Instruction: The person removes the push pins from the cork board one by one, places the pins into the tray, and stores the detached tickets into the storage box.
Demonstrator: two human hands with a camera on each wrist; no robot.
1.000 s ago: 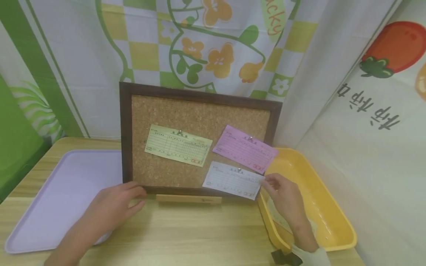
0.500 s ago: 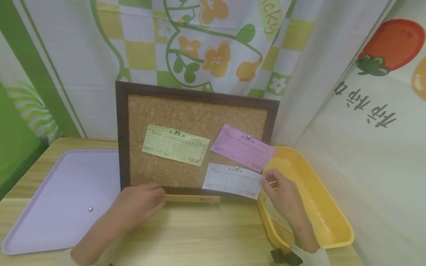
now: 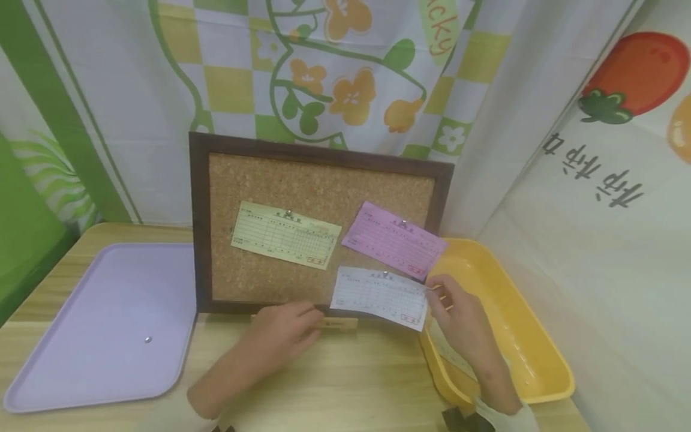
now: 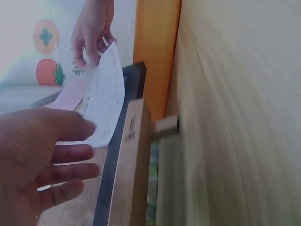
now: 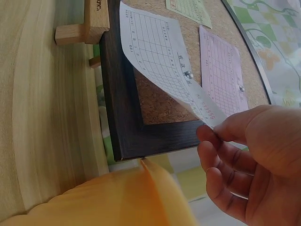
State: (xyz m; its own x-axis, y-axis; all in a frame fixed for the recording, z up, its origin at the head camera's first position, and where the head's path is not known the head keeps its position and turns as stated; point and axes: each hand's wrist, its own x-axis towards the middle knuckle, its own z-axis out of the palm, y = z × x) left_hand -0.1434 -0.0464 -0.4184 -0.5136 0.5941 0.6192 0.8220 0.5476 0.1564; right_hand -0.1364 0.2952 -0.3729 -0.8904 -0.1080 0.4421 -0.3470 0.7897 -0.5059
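A white receipt slip (image 3: 378,297) hangs from a round-headed push pin (image 5: 188,74) low on the right of a framed cork board (image 3: 302,180). My right hand (image 3: 464,318) pinches its right edge between thumb and forefinger, and the slip bows away from the cork. Above it a pink slip (image 3: 394,237) is pinned at a slant; a yellow-green slip (image 3: 286,234) is pinned to the left. My left hand (image 3: 281,336) holds nothing, its fingers relaxed and apart in front of the board's lower edge, near the wooden stand bar (image 4: 129,155), left of the white slip.
A lilac tray (image 3: 102,336) lies at the left with one loose pin (image 3: 148,339) on it. At the right stands a yellow basin (image 3: 540,348) with a paper in it, partly behind my right hand. A printed curtain (image 3: 232,90) hangs behind the board.
My left hand has moved right along the board's bottom edge toward the white slip, uncovering the pin on the tray. The right hand keeps its pinch; the slip's lower edge has dipped slightly.
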